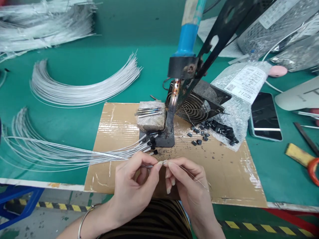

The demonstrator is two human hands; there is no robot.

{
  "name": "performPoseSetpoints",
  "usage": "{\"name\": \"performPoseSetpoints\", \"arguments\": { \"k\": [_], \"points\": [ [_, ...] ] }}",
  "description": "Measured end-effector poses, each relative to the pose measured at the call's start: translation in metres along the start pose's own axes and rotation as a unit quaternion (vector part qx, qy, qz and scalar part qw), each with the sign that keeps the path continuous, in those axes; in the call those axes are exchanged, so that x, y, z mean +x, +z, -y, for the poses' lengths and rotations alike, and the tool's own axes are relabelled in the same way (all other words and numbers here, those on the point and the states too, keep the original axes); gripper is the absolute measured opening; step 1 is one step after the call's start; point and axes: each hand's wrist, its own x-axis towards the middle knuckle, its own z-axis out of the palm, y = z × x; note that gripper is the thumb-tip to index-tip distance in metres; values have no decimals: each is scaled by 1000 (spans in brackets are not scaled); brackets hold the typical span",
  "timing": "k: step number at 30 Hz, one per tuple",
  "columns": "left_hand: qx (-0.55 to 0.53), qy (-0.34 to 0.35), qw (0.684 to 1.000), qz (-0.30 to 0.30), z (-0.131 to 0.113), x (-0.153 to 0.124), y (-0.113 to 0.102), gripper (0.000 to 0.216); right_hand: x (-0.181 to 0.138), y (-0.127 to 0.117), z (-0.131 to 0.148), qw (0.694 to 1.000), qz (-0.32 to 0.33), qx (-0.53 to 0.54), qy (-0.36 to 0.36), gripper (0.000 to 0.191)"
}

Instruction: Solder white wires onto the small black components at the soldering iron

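My left hand [134, 184] and my right hand [185, 181] meet over the front of a cardboard sheet [224, 176]. The fingertips of both pinch together at one spot. The left pinches the end of a thin white wire from a bundle [62, 154] that runs off to the left. A thin wire [196, 179] trails from the right fingers toward the lower right. Just beyond the hands, several wire ends with small black parts [151, 142] lie by the base of a fixed soldering iron [185, 43].
A sponge block [151, 121] carrying metal pins sits left of the iron. Loose black components [214, 129] spill from a bubble bag [239, 96] beside a fan [196, 106]. More wire bundles [82, 88] lie on the green table. A phone [265, 116] and yellow-handled tool [299, 156] rest at right.
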Motion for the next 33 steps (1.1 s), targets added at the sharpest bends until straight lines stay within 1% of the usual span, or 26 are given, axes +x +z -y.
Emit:
{"name": "performPoseSetpoints", "arguments": {
  "k": [4,8,10,12,13,14,15,16,17,18,19,20,21,23,24,26,29,30,31,33],
  "points": [
    [-1,2,1000,-13,1,-2,2,13,0,10,-5,998,-31,42,-20,14],
    [-16,-19,1000,-2,4,-5,1,11,-2,16,-12,996,-54,56,-38,14],
    [-29,-33,999,0,4,-4,1,10,-3,13,-13,997,-47,31,-45,13],
    [-44,-52,998,-2,3,0,1,10,-2,4,-10,997,-45,-19,-62,14],
    [-52,-62,997,-3,2,2,0,10,0,-3,-6,994,-52,-54,-77,16],
    [-60,-72,996,-5,2,4,0,11,2,-12,-2,986,-80,-97,-107,16],
    [-68,-83,994,-6,2,5,0,10,5,-21,4,970,-110,-150,-154,13],
    [-76,-91,993,-7,3,6,-1,9,8,-30,11,945,-163,-214,-188,13],
    [-83,-95,992,-8,3,7,-1,8,12,-39,17,917,-206,-277,-199,17],
    [-89,-96,991,-7,5,7,-2,7,16,-48,24,884,-252,-328,-218,18],
    [-93,-95,991,-4,6,6,-2,7,20,-55,29,852,-278,-377,-232,20],
    [-97,-92,991,-2,7,6,-2,7,24,-61,33,822,-294,-427,-236,21],
    [-98,-88,991,-1,9,5,-3,8,28,-66,36,798,-296,-469,-236,22],
    [-98,-85,992,-2,10,5,-2,9,35,-72,39,770,-266,-531,-233,25],
    [-97,-83,992,-4,10,5,-2,9,37,-74,38,762,-250,-549,-234,25],
    [-96,-80,992,-7,10,5,-2,9,40,-75,37,753,-236,-566,-240,24],
    [-93,-78,993,-7,10,5,-2,9,38,-73,34,750,-259,-560,-240,22],
    [-91,-80,993,-5,10,5,-2,9,36,-73,34,756,-272,-546,-238,22],
    [-90,-82,993,-4,10,5,-2,8,35,-71,33,769,-283,-522,-236,22],
    [-87,-87,992,-1,11,4,-3,8,31,-68,32,806,-292,-457,-238,24]
  ]
}}
